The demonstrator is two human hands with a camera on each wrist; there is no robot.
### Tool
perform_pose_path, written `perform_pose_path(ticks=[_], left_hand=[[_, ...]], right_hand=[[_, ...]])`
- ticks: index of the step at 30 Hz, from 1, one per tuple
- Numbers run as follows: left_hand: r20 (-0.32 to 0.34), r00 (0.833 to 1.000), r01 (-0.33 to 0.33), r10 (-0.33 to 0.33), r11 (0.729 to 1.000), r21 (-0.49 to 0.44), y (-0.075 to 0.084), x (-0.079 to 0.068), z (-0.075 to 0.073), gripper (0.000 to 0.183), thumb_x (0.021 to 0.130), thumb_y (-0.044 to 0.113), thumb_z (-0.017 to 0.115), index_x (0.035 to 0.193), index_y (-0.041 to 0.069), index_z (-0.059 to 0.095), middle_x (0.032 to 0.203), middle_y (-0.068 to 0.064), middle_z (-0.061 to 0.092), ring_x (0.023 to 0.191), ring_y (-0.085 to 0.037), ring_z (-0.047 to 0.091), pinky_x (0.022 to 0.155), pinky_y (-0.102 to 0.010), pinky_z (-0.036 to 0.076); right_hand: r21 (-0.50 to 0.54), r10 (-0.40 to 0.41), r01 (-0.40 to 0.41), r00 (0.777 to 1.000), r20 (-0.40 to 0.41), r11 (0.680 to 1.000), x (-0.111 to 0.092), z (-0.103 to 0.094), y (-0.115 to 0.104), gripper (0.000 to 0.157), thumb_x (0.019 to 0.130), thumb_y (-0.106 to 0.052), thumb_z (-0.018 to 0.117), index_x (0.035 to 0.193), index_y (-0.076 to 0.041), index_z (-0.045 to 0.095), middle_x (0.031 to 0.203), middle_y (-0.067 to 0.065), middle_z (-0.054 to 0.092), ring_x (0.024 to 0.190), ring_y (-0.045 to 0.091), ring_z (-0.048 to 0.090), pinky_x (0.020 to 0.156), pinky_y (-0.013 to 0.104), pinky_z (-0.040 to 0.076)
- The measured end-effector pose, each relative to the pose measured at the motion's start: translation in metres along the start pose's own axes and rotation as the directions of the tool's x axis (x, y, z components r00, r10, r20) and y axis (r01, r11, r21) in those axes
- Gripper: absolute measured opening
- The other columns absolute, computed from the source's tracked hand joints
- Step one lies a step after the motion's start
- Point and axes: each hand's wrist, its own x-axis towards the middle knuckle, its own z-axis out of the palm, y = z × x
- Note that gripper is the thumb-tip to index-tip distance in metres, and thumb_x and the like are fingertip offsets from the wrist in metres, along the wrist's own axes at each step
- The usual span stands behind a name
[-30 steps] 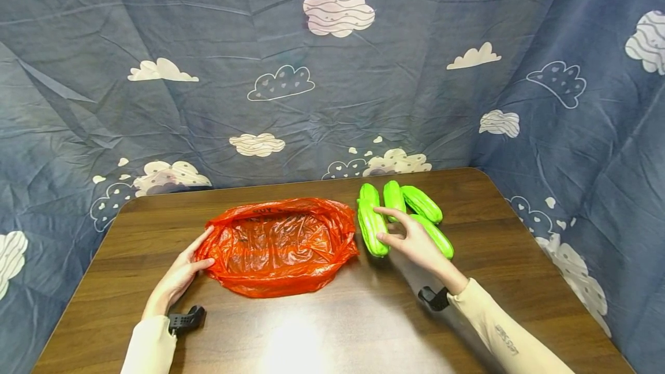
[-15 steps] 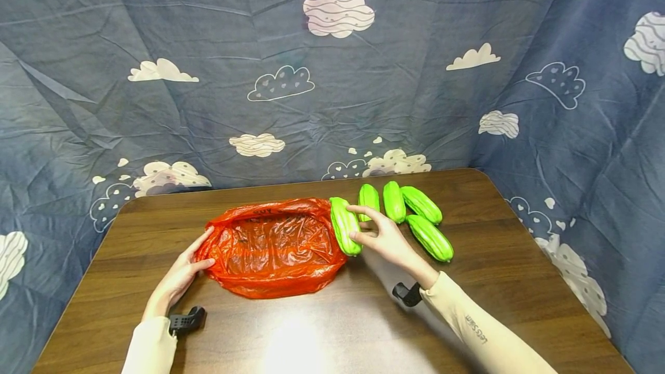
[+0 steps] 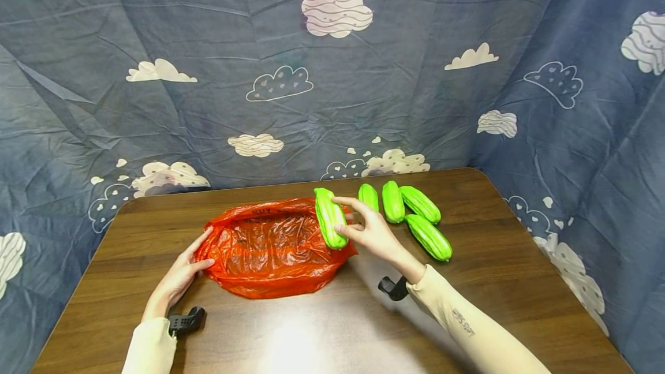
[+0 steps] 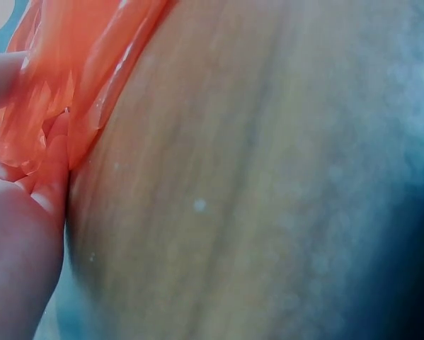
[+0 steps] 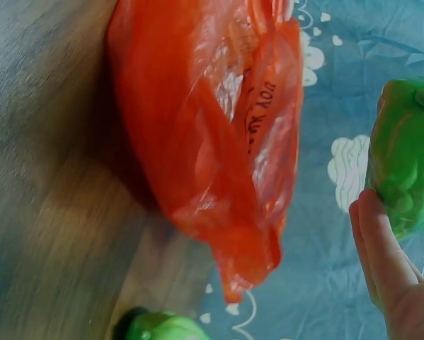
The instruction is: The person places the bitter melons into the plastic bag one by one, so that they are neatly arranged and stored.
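A red plastic bag [image 3: 275,284] lies with its wide mouth spread on the table. At its left end my left hand [image 3: 179,276] grips the rim, thumb on the near side; the left wrist view shows red film [image 4: 91,64] between thumb and fingers. My right hand [image 3: 375,238] holds a bright green, lumpy bitter melon [image 3: 330,221] between thumb and fingertips. It is raised over the right end of the bag's mouth, tilted. In the right wrist view the bitter melon [image 5: 410,156] hangs apart from the bag [image 5: 190,142].
Several more green bitter melons [image 3: 428,238] lie grouped on the wooden table [image 3: 499,258] to the right of the bag. A dark blue cloud-print cloth [image 3: 218,27] hangs behind the table and along its sides.
My right hand has carried the bitter melon left and up, from beside the others to over the bag's right end. My left hand has stayed on the bag's rim.
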Motion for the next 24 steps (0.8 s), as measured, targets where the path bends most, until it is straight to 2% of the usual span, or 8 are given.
perform_pose_path(ticks=[3, 6, 11, 16, 24], left_hand=[[-0.006, 1.0, 0.007, -0.007, 1.0, 0.001, 0.002, 0.0, 0.0, 0.075, 0.092, -0.004, 0.051, 0.153, 0.004, 0.007, 0.157, -0.02, -0.003, 0.135, -0.022, 0.021, 0.092, -0.01, 0.031], [-0.003, 1.0, 0.008, -0.008, 1.0, -0.003, 0.003, 0.0, 0.001, 0.075, 0.092, -0.004, 0.05, 0.153, 0.005, 0.006, 0.157, -0.021, -0.004, 0.137, -0.036, 0.009, 0.092, -0.009, 0.03], [-0.004, 1.0, 0.018, -0.018, 1.0, 0.006, 0.001, 0.001, 0.0, 0.077, 0.092, -0.002, 0.052, 0.153, 0.006, 0.007, 0.157, -0.02, -0.005, 0.137, -0.031, 0.013, 0.092, -0.009, 0.031], [-0.006, 1.0, 0.012, -0.012, 1.0, 0.011, -0.002, 0.002, -0.001, 0.077, 0.092, -0.002, 0.053, 0.154, 0.008, 0.008, 0.156, -0.022, -0.004, 0.136, -0.028, 0.015, 0.092, -0.009, 0.031], [-0.006, 1.0, 0.015, -0.015, 1.0, 0.005, -0.003, 0.002, -0.001, 0.077, 0.092, -0.002, 0.053, 0.153, 0.006, 0.008, 0.157, -0.02, -0.003, 0.137, -0.037, 0.008, 0.092, -0.009, 0.031]], right_hand=[[0.01, -0.005, 0.005, 1.0, 0.023, 1.0, 0.002, 0.006, -0.001, 0.052, 0.086, 0.001, 0.066, 0.135, 0.003, 0.049, 0.134, 0.021, 0.048, 0.107, 0.035, 0.057, 0.084, 0.034, 0.051], [0.024, -0.008, 0.007, 0.999, 0.041, 1.0, 0.004, 0.015, 0.002, 0.052, 0.086, 0.002, 0.066, 0.135, 0.004, 0.048, 0.137, 0.021, 0.046, 0.105, 0.035, 0.057, 0.085, 0.034, 0.051], [0.02, -0.002, 0.0, 0.998, 0.063, 1.0, 0.008, 0.03, 0.006, 0.052, 0.085, 0.001, 0.066, 0.135, 0.001, 0.05, 0.138, 0.02, 0.045, 0.104, 0.034, 0.058, 0.083, 0.032, 0.052], [0.024, -0.006, 0.003, 0.995, 0.101, 1.0, 0.012, 0.047, 0.011, 0.052, 0.086, -0.001, 0.066, 0.135, 0.001, 0.048, 0.133, 0.019, 0.05, 0.102, 0.034, 0.059, 0.082, 0.03, 0.052], [0.069, 0.057, -0.067, 0.988, 0.14, 0.995, 0.019, 0.073, 0.02, 0.054, 0.086, 0.001, 0.066, 0.136, 0.0, 0.047, 0.133, 0.018, 0.049, 0.104, 0.032, 0.06, 0.08, 0.029, 0.052]])
